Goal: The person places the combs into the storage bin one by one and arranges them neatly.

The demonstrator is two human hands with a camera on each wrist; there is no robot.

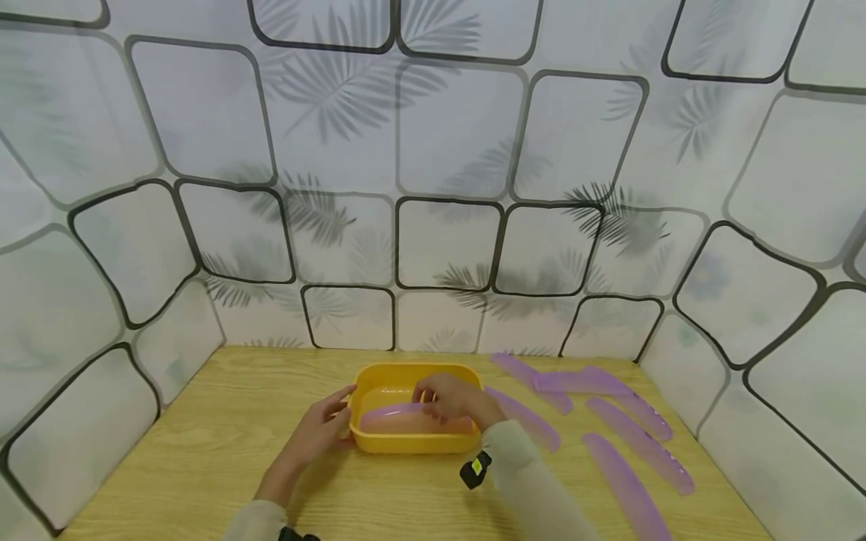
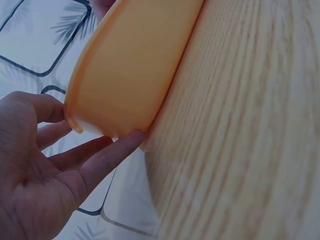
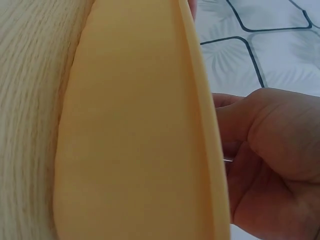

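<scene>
A yellow plastic box [image 1: 416,445] stands on the wooden table, with a translucent purple comb [image 1: 399,422] lying lengthwise inside along its near wall. My right hand [image 1: 455,397] reaches into the box and pinches the comb's upper edge with bent fingers. In the right wrist view, the wall of the box hides those fingertips. My left hand [image 1: 318,426] is at the box's left end. As the left wrist view shows, its fingers [image 2: 112,156] rest extended against the outer end wall, one bent finger touching the rim. The comb's teeth cannot be made out.
Several more purple combs [image 1: 625,481] lie scattered to the right of the box, some overlapping. One comb [image 1: 528,421] lies close beside the box, near my right forearm. A patterned cloth [image 1: 453,248] encloses the back and sides of the table [image 1: 257,398].
</scene>
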